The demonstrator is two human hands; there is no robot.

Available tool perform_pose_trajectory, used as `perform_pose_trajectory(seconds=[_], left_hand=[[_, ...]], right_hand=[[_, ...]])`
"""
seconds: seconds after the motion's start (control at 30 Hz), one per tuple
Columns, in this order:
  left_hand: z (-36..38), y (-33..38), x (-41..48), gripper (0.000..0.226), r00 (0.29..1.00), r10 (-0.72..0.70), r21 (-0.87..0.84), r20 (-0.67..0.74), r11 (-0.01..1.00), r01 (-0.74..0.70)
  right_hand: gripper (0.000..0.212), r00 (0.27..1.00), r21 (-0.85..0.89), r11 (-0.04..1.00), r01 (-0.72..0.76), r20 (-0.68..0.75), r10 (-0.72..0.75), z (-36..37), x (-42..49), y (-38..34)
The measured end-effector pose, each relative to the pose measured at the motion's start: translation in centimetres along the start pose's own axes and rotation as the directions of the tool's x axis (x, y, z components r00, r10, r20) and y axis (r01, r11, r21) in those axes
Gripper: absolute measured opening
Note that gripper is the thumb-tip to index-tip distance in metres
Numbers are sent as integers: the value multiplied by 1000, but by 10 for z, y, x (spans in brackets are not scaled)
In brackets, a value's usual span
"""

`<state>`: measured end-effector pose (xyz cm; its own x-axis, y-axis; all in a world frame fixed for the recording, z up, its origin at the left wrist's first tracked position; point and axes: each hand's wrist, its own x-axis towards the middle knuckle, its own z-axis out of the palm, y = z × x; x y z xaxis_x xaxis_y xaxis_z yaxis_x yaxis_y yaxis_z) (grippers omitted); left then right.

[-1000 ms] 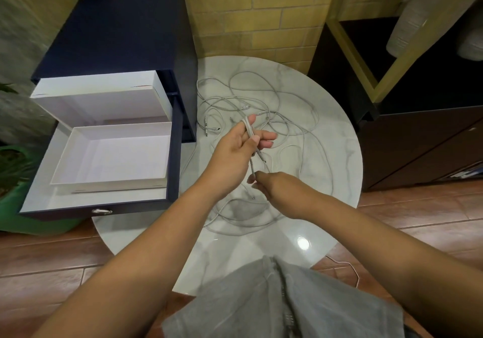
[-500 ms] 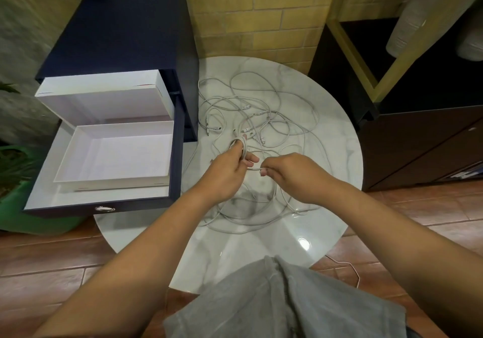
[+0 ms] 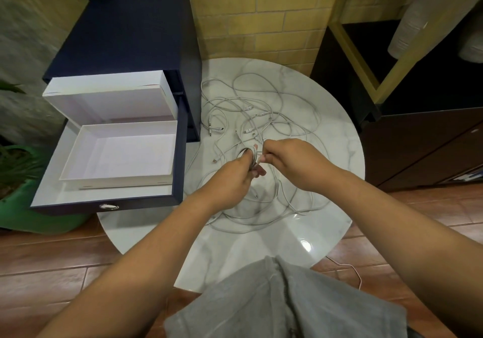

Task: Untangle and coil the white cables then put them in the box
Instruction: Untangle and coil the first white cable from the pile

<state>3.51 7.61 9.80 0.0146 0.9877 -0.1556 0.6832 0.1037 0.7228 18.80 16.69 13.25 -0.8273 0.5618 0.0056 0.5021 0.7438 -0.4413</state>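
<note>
My left hand (image 3: 236, 178) grips a small coil of white cable (image 3: 249, 156); my right hand (image 3: 292, 166) pinches its strand just right of it.

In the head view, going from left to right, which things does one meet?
Green pot → white box → left hand → right hand → dark cabinet.

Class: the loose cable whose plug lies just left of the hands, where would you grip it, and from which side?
Grip the plug, likely from above: it is the stiff free end, lying flat on the table clear of the tangle and of the left hand.
</note>
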Motion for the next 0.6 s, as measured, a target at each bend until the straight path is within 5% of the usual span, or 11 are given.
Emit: perform_pose_trajectory(seconds=[0.3, 0.43, 0.6], left_hand=[[2, 7, -6, 37, 1000, 12, -113, 19, 994, -10], [1, 2, -5, 29, 996, -17, -166, -83, 986, 3], [1, -2, -8, 61, 993, -84, -245, -87, 968, 61]], right_hand=[[27, 1000, -1, 1000, -10, 7, 10, -11, 7, 5], [30, 999, 127, 992, -13, 36, 9, -12, 7, -2], [29, 987, 155, 987, -37, 159, 12, -13, 5, -3]])
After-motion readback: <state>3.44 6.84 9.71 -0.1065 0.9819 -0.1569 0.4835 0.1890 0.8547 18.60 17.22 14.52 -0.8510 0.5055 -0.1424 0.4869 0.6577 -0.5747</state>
